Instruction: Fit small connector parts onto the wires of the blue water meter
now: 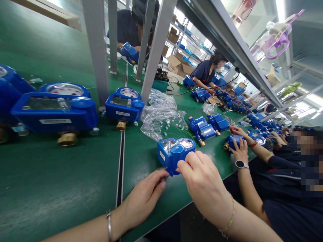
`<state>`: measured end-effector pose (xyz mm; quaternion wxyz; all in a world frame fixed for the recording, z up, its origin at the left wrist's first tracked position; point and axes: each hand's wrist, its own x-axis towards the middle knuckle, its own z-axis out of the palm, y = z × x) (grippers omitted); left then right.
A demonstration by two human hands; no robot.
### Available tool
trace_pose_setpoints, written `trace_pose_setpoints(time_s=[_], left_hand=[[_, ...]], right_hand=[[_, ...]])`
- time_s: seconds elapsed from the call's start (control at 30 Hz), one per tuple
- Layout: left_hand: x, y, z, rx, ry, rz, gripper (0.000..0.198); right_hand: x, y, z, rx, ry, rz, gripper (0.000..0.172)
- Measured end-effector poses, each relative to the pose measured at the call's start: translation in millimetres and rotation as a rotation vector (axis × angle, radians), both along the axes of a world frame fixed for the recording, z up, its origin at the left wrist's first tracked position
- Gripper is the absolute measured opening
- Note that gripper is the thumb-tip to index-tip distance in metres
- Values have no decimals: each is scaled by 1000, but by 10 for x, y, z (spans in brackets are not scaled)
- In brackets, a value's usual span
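Note:
A blue meter (177, 152) with round clear dials stands on the green table (75, 171) in front of me. My right hand (202, 178) is closed in a pinch at the meter's near right side; whatever is between its fingertips is hidden. At the lower left edge of the same meter, my left hand (146, 191) has its fingertips near or against the housing, fingers slightly bent with the thumb apart. Clear plastic bags (164, 116) with small bits and thin green wires lie just behind the meter.
More blue meters stand at left (58, 111) and beside a grey post (97, 50). To the right, a co-worker's watch-wearing hand (241, 154) touches another meter. Several meters lie further back. A dark strip (121, 161) crosses the table; metal rails hang overhead.

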<state>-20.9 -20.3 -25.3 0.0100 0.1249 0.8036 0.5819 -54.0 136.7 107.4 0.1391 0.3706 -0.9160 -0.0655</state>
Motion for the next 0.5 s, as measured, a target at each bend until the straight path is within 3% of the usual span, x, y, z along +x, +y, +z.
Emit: trace_pose_setpoints(time_s=[0.2, 0.43, 0.5], left_hand=[[-16, 22, 12, -37, -93, 18, 18], [-152, 97, 39, 180, -393, -26, 46], [-247, 97, 15, 169, -457, 2, 52]], right_hand=[[-64, -41, -208, -16, -59, 19, 7], [-33, 11, -548, -166, -67, -41, 6], [-38, -4, -691, -252, -25, -59, 7]])
